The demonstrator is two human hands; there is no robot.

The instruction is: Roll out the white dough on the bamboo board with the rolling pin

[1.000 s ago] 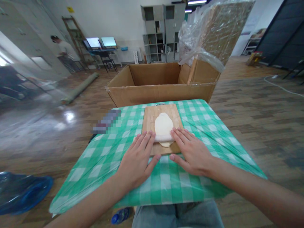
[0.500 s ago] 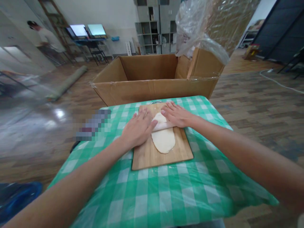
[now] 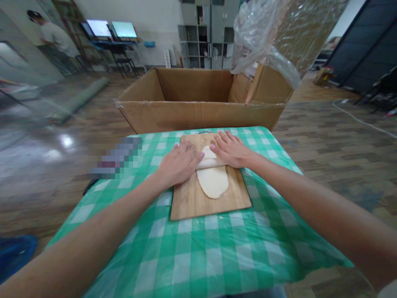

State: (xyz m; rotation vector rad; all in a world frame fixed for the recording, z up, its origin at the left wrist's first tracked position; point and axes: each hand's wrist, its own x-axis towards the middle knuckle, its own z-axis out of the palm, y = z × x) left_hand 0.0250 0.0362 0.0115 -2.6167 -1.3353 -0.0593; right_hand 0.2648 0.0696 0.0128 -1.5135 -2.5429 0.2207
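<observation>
A flattened oval of pale dough (image 3: 212, 182) lies on a wooden board (image 3: 198, 200) on the green checked tablecloth (image 3: 192, 256). Across the dough's far part lies a white rolling pin (image 3: 211, 164). My left hand (image 3: 176, 165) lies flat on the pin's left end, fingers stretched out. Over the pin's right end my right hand (image 3: 231, 150) presses flat, its fingers also stretched out. Both palms hide the pin's ends.
A large open cardboard box (image 3: 198, 103) stands just beyond the table, with clear plastic wrap (image 3: 273, 37) rising at its right. A person (image 3: 52, 39) stands far left by two monitors (image 3: 108, 29). A blue object (image 3: 15, 254) lies low at the left.
Both hands have rolled the pin from the dough's near end to its far end. In the last half second they barely moved.
</observation>
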